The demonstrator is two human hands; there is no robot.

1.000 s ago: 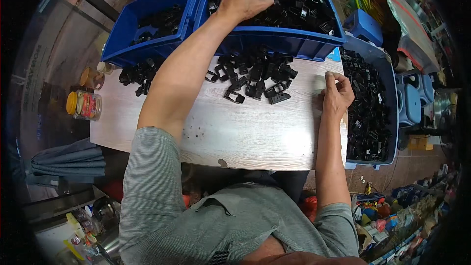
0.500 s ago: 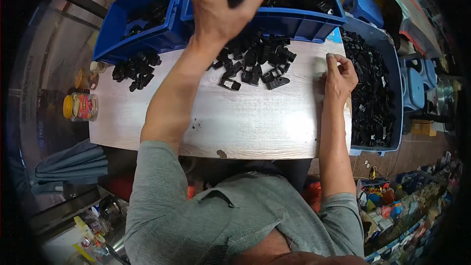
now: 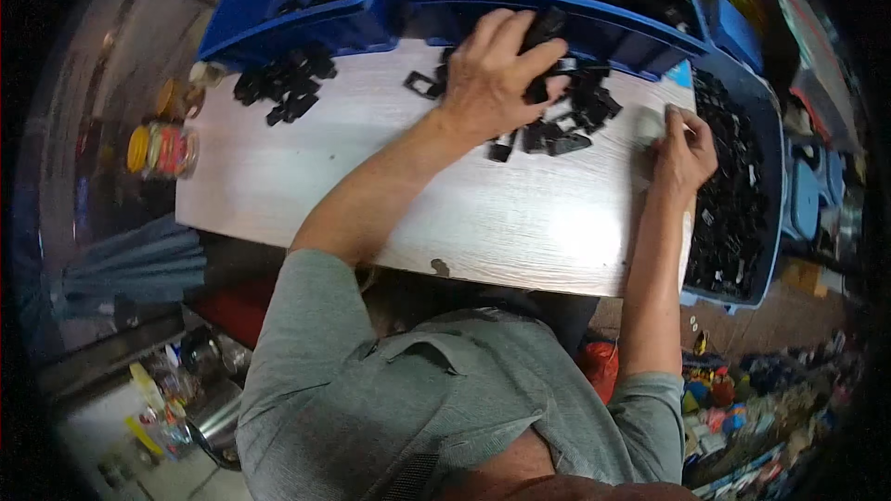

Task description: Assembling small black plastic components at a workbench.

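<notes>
Left hand (image 3: 497, 79) above the near wall of the large blue bin's front, over the middle pile; fingers bent, thumb spread from them, a black part (image 3: 548, 26) gripped between. Held part: dark, smooth-looking, blocky, one end standing up past the fingertips; the rest is hidden by the hand, so full shape cannot be told.

Middle pile (image 3: 594, 104) on the pale, wood-grained tabletop (image 3: 255, 172), partly under the left hand. Pieces all black, small, angular, with slight glints on their edges. One loose piece (image 3: 424, 84) at the pile's left is an open rectangular frame, tabletop showing through it. Another (image 3: 569, 143), at the near edge, is longer and more solid, lying flat.

Second pile (image 3: 286, 83) well apart to the left, similar black pieces heaped close, in front of the smaller blue bin (image 3: 306, 35).

Large blue bin (image 3: 640, 48) behind the middle pile, full of black pieces, a few pale highlights among them. Grey-blue tub (image 3: 772, 241) beyond the right edge, also loaded.

Right hand (image 3: 689, 153) near the tabletop's right edge, thumb and fingers drawn close; cannot tell whether anything is pinched there.
</notes>
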